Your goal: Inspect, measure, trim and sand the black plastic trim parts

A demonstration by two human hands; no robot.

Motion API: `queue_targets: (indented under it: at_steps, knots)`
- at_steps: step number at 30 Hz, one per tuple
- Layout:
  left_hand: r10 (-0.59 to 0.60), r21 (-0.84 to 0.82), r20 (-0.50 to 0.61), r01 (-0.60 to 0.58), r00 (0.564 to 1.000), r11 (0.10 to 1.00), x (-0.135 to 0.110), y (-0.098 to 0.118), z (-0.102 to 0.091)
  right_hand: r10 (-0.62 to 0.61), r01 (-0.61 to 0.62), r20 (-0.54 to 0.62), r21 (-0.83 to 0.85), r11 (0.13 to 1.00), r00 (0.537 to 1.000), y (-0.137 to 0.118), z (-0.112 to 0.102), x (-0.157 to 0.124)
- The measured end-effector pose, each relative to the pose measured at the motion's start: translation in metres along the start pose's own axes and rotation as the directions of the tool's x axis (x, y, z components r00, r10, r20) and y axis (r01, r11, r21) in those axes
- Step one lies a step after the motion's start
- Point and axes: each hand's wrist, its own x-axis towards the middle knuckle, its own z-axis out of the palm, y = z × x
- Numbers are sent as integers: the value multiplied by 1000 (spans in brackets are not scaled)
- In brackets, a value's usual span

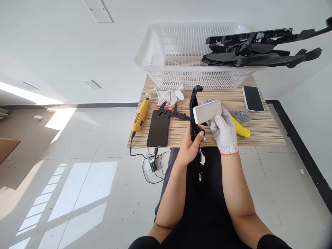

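Observation:
My bare left hand [188, 147] grips a long black plastic trim piece [193, 109], which stands roughly upright over the table's front edge, its lower end against my dark clothing. A white cotton glove with an orange cuff covers my right hand [225, 134]. Its fingers are closed around a white rectangular block [208, 111] with faint dark marks on its face. The block's left end is right beside the trim piece; whether they touch I cannot tell. Behind my right hand lie a grey cloth [241, 116] and a yellow handle [241, 128], both partly hidden.
A white plastic basket [197, 71] at the back holds several black trim pieces [249, 57] jutting out rightward. On the table [269, 135] lie a yellow rotary tool [140, 116], a black tablet [158, 129], a caliper [173, 113], a glove [169, 98] and a phone [253, 99]. Cables [153, 166] hang in front.

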Motion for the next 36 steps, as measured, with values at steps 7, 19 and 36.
queue_targets:
  at_steps: [7, 19, 36]
  knots:
    - [5, 10, -21, -4, 1000, 1000, 0, 2, 1, 43, -43, 3, -22, 999, 999, 0, -1, -2]
    - [-26, -5, -22, 26, 999, 1000, -1, -1, 1, 42, -42, 30, -12, 999, 999, 3, -2, -3]
    - [-50, -41, -6, 49, 999, 998, -2, 0, 1, 45, -39, 37, -157, 987, 998, 4, 1, -10]
